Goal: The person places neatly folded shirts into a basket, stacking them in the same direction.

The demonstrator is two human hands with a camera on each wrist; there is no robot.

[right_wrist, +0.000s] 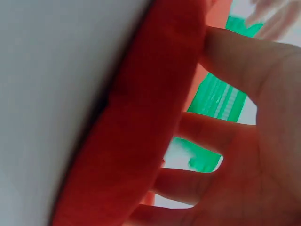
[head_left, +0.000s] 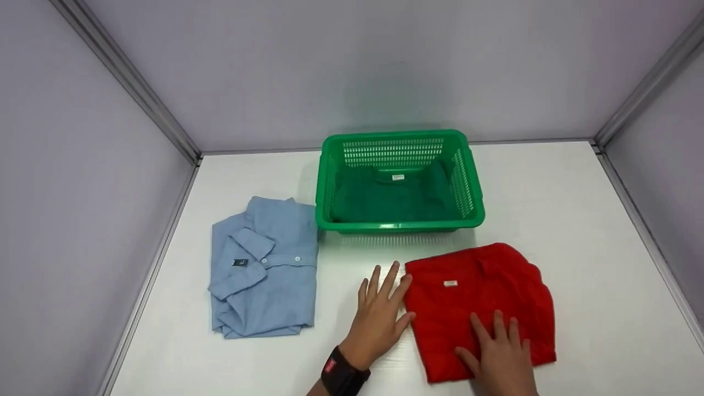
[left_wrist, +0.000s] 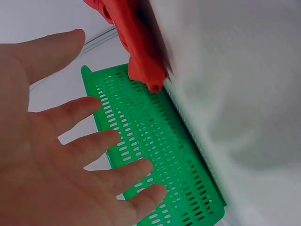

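A folded red shirt [head_left: 456,308] with a small white neck label lies on the white table, front right. My right hand [head_left: 501,360] rests on its near part with fingers spread; in the right wrist view the fingertips [right_wrist: 190,127] touch the red cloth. By the shirt's left edge is my left hand [head_left: 377,324], fingers straight and apart, holding nothing. Whether its thumb and index finger touch the cloth I cannot tell. The left wrist view shows that palm [left_wrist: 56,155] with the red cloth beyond it.
A green plastic basket [head_left: 399,226] stands at the back middle, with a folded dark green garment [head_left: 390,198] inside. Left of it lies a folded light blue button shirt [head_left: 275,297], its upper right side close against the basket. Pale panels [head_left: 330,71] enclose the table's back and sides.
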